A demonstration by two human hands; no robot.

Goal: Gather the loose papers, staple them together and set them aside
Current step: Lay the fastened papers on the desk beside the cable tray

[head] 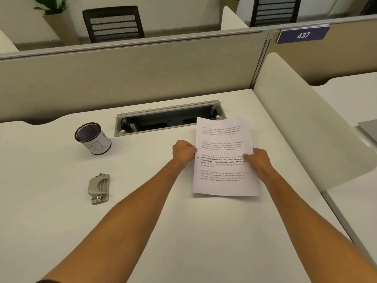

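A stack of white printed papers [223, 139] is held above the white desk [183, 231], right of centre. My left hand [183, 153] grips the stack's left edge. My right hand [259, 160] grips its right edge, thumb on the printed face. The sheets look lined up as one stack; I cannot tell how many there are. A grey hole-punch-like stapling tool [99, 188] lies on the desk at the left, well apart from both hands.
A black mesh pen cup [92, 138] wrapped in white paper stands at the back left. An open cable tray slot [163, 119] is set in the desk behind the papers. Beige partitions [132, 74] bound the back and a white divider [302, 123] the right.
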